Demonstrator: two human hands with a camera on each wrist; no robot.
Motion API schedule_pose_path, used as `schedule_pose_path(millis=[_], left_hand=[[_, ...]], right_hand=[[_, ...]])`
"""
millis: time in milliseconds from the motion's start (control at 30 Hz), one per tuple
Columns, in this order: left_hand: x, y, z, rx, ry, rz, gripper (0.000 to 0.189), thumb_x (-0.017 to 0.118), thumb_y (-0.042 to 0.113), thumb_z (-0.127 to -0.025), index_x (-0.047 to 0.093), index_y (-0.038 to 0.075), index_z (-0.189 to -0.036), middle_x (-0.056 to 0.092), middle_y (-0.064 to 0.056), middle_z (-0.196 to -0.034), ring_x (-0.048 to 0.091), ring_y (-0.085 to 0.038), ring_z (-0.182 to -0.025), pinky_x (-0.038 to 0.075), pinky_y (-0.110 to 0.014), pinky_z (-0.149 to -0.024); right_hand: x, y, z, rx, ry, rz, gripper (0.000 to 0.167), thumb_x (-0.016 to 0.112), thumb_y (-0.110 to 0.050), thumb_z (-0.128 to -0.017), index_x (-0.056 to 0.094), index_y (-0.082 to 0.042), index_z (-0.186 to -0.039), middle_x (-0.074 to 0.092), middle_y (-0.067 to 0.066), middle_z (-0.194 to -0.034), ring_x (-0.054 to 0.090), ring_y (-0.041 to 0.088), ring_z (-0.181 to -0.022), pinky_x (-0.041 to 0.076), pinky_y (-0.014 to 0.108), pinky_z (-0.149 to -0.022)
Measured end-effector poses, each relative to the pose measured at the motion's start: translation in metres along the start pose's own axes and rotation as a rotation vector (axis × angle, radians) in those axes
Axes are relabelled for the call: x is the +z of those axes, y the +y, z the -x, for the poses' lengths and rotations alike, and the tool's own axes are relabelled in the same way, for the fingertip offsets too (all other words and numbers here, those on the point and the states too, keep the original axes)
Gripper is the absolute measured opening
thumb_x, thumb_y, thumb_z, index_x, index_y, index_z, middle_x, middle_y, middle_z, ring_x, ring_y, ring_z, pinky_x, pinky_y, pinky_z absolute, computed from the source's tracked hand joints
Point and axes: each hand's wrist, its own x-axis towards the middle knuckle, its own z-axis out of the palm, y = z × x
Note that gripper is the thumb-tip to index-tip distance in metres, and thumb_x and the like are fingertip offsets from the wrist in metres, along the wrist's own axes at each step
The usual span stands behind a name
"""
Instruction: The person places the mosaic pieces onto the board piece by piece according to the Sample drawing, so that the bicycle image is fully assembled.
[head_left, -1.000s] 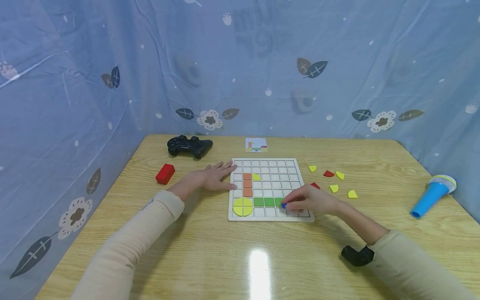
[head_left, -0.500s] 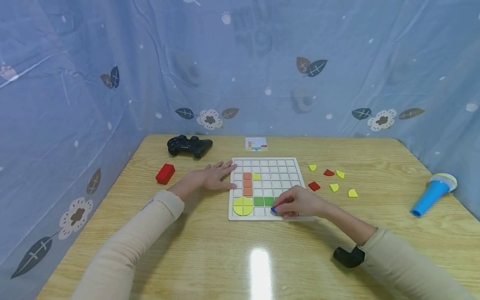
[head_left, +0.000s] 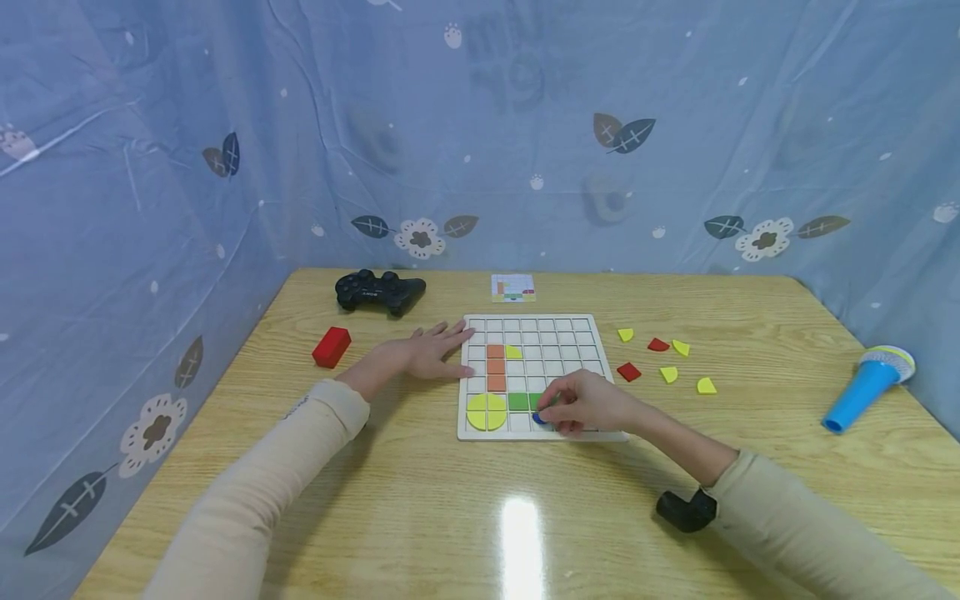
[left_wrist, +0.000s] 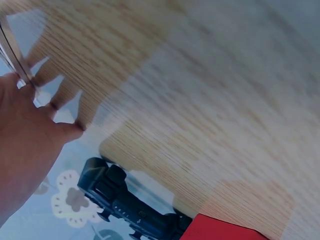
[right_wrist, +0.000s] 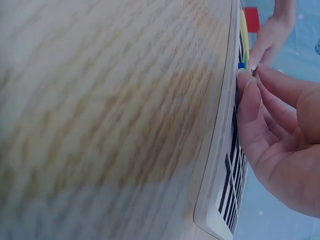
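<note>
A white grid board [head_left: 570,327] lies flat on the wooden table. My right hand [head_left: 588,402] is over its near edge and pinches a small blue tile [head_left: 538,418] between thumb and fingertips, just below the row of green square tiles [head_left: 518,402]. The blue tile [right_wrist: 241,65] also shows at the fingertips in the right wrist view; its full shape is hidden. My left hand [head_left: 431,354] lies with straight fingers at the board's left edge, holding nothing. Orange squares [head_left: 496,367], a yellow quarter tile [head_left: 513,352] and a yellow circle of quarter tiles [head_left: 487,412] sit on the grid.
Loose yellow tiles [head_left: 669,375] and red tiles [head_left: 628,372] lie right of the board. A pattern card [head_left: 513,288] is behind it. A game controller [head_left: 380,292] and red block [head_left: 332,347] stand left. A blue toy microphone [head_left: 868,390] lies far right.
My right hand has moved left along the board's near rows with the blue tile, uncovering a red tile and a green square's place on its right. My left hand has stayed put.
</note>
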Motion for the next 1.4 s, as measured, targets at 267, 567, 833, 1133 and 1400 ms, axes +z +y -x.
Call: schedule_pose_path(millis=[267, 567, 833, 1133, 1400], left_hand=[[0.000, 0.001, 0.000, -0.008, -0.009, 0.000, 0.084, 0.039, 0.063, -0.094, -0.002, 0.024, -0.155, -0.010, 0.000, -0.158, -0.005, -0.028, -0.143, 0.001, -0.056, -0.111], [0.000, 0.001, 0.000, -0.007, -0.004, -0.003, 0.085, 0.040, 0.064, -0.093, -0.001, 0.023, -0.155, -0.009, -0.001, -0.159, -0.005, -0.030, -0.143, 0.001, -0.056, -0.111], [0.001, -0.001, -0.001, 0.001, -0.005, 0.005, 0.085, 0.039, 0.065, -0.093, -0.002, 0.022, -0.155, -0.010, -0.001, -0.159, -0.006, -0.030, -0.143, 0.000, -0.057, -0.110], [-0.001, 0.001, 0.000, -0.003, 0.000, 0.009, 0.085, 0.039, 0.065, -0.093, -0.002, 0.023, -0.155, -0.009, 0.000, -0.159, -0.007, -0.029, -0.143, -0.001, -0.056, -0.110], [-0.002, 0.002, 0.001, 0.005, -0.001, 0.005, 0.084, 0.040, 0.062, -0.094, -0.001, 0.022, -0.155, -0.009, -0.002, -0.159, -0.005, -0.030, -0.143, 0.000, -0.056, -0.111]], right_hand=[[-0.004, -0.002, 0.000, 0.053, 0.000, -0.013, 0.021, 0.062, -0.017, -0.094, 0.067, 0.001, -0.105, 0.066, 0.007, -0.072, 0.056, 0.016, -0.059, 0.048, 0.026, -0.055], [-0.008, 0.001, 0.002, 0.097, -0.028, -0.115, 0.032, 0.060, -0.024, -0.096, 0.063, -0.001, -0.117, 0.070, 0.012, -0.086, 0.064, 0.022, -0.069, 0.051, 0.029, -0.059], [-0.012, 0.004, 0.007, 0.128, -0.006, -0.111, 0.035, 0.061, -0.026, -0.095, 0.062, -0.001, -0.119, 0.071, 0.010, -0.090, 0.066, 0.025, -0.073, 0.052, 0.030, -0.061], [-0.019, 0.011, 0.011, 0.111, -0.030, -0.150, 0.038, 0.060, -0.026, -0.096, 0.060, 0.001, -0.122, 0.069, 0.011, -0.093, 0.065, 0.025, -0.078, 0.052, 0.030, -0.062], [-0.034, 0.023, 0.024, 0.157, -0.079, -0.285, 0.040, 0.059, -0.020, -0.096, 0.054, 0.003, -0.129, 0.067, 0.014, -0.103, 0.063, 0.025, -0.089, 0.053, 0.033, -0.079]])
